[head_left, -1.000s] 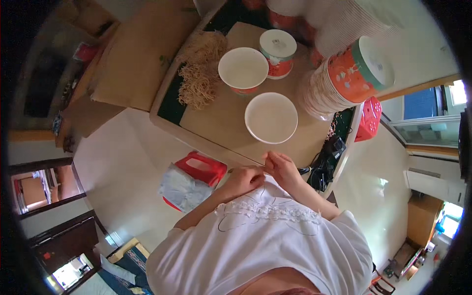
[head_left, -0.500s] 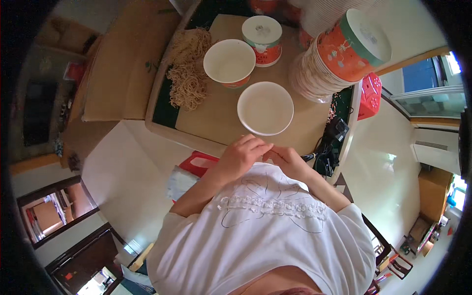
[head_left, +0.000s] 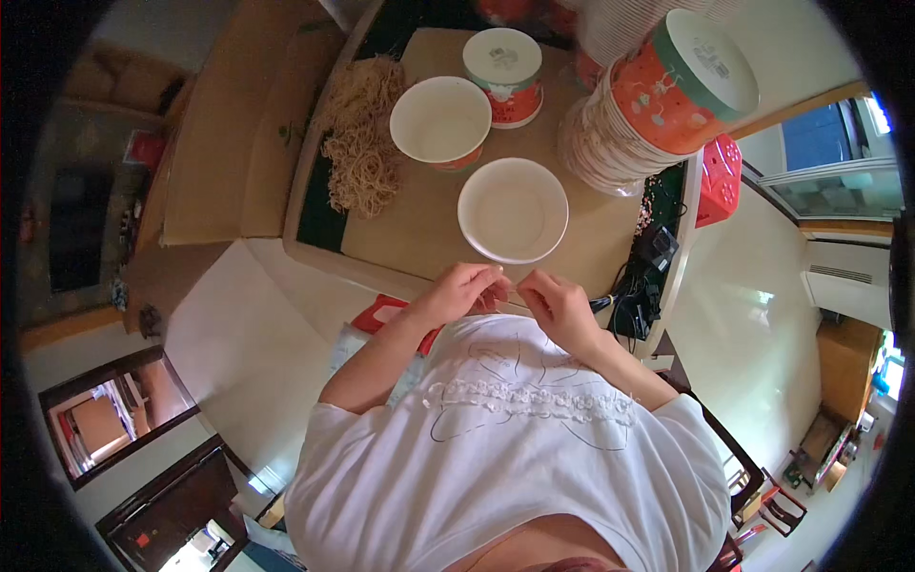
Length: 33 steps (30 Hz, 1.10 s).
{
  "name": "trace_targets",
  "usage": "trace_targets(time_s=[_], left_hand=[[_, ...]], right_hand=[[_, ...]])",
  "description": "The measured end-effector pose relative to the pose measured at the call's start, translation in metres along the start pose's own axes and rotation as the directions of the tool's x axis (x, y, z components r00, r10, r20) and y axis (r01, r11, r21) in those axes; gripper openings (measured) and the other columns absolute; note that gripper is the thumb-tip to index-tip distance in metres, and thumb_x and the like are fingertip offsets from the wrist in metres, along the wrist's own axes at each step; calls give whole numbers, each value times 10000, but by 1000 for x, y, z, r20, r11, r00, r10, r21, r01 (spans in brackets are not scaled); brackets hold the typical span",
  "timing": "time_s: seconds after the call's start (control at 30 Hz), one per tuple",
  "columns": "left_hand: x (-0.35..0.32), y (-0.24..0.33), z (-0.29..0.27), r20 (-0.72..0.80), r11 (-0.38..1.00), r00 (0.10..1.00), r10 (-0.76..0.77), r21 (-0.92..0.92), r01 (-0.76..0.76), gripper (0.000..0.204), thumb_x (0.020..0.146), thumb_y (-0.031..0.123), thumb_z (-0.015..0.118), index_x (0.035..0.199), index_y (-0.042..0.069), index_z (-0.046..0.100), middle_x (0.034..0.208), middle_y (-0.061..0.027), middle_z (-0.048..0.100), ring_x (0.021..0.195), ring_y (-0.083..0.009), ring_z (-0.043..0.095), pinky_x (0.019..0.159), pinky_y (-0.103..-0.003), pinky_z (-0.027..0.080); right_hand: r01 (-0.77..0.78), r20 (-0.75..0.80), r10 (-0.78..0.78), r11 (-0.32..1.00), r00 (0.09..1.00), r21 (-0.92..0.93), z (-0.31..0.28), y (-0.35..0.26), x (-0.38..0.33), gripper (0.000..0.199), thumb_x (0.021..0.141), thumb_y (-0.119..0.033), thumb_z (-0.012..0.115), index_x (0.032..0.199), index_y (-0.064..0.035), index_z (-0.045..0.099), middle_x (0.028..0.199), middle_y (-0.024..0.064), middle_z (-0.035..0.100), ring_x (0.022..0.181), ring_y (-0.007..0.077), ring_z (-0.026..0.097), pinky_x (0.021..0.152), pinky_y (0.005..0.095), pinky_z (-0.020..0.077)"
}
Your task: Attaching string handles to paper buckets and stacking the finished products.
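My left hand (head_left: 465, 289) and my right hand (head_left: 560, 307) are close together at the table's near edge, in front of my white shirt. The fingers of both are curled into a pinch, a small gap between them. Whatever they pinch is too thin or too hidden to name. Just beyond them a paper tub (head_left: 513, 210) stands upright, its white inside showing nothing in it. Another upright tub (head_left: 440, 119) is farther left. Behind it an orange and green tub (head_left: 502, 57) rests upside down. A tangled bundle of tan strings (head_left: 365, 143) lies on the table's left side.
A leaning stack of nested paper tubs (head_left: 667, 95) occupies the right rear. Black cables and a small device (head_left: 653, 257) sit at the right edge, near a red plastic stool (head_left: 720, 181). A large cardboard box (head_left: 214, 172) adjoins the table's left. Cardboard (head_left: 400, 234) covers the tabletop.
My hands were touching at the fingertips and have drawn slightly apart, their fingers more curled. The tubs and strings stay in place, while the view shifts a little.
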State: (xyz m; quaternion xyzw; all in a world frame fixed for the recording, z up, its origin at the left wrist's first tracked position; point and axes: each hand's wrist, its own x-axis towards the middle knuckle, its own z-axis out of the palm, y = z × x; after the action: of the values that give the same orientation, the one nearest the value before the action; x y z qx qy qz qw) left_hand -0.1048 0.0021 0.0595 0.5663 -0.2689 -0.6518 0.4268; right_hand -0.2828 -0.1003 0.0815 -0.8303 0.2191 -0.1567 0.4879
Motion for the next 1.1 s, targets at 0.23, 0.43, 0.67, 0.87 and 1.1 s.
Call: trace_targets(time_s=[0.23,0.43,0.67,0.87,1.1], left_hand=[[2,1,5,230,919,949,-214,-283,276,325,957,302,440,762,71,559,669,-6,534,577,-97,505,501,-237,433],[1,9,5,388,851,876,-286,-318,419,266,951,280,462,808,77,558,668,1,521,576,-100,488,485,-235,409],[3,5,8,325,868,908,-264,-331,371,214,926,260,524,813,82,559,684,4,522,582,-82,483,477,-225,402],[7,-5,3,238,951,949,-209,-178,254,108,869,146,604,808,92,533,721,10,556,619,-64,502,508,-212,411],[9,1,16,25,810,959,282,530,-252,106,787,32,622,783,31,515,774,-34,575,690,-124,559,579,-282,467]], right_hand=[[132,65,-125,985,990,-112,-3,2,2,50,826,-55,584,858,-43,547,788,130,595,714,328,586,621,393,478],[142,124,-124,978,985,-151,-7,5,0,60,826,-57,582,872,-42,546,797,121,593,719,314,587,630,390,482],[19,136,-27,998,990,64,-7,9,-1,63,848,-62,581,892,-31,549,769,130,601,670,293,596,604,360,485],[-163,129,133,951,983,263,1,18,-6,77,855,-65,600,890,-12,558,686,93,574,597,169,544,565,292,452],[-335,113,316,857,942,393,9,28,-3,97,829,-70,651,836,-4,580,636,-30,473,586,42,384,502,219,343]])
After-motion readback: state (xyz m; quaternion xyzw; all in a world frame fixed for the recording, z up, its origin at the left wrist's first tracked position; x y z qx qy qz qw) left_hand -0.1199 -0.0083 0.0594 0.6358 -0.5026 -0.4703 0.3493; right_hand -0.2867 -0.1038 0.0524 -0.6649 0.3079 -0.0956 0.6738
